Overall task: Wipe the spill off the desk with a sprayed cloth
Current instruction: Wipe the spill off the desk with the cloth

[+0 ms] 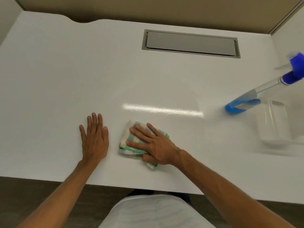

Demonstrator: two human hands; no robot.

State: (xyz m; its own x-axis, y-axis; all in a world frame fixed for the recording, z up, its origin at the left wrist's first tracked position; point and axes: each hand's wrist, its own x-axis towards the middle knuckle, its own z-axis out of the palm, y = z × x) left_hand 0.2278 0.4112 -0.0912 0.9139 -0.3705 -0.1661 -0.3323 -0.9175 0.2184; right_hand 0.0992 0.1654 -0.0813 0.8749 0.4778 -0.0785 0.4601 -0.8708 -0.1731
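Cloth (131, 142) lies folded under right hand (154, 145), fingers spread, pressing; left hand (94, 139) flat at nine o'clock, fingers together; wiping step underway; next stroke likely needs steady pressure across desk (65, 71).

Glossy white desk (65, 71) (woven striped cloth (130, 137))

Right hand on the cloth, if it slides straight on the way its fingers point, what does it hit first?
The right hand points up-left across the cloth. Past it lies only bare desk; the left hand sits just beside that line, so probably nothing.
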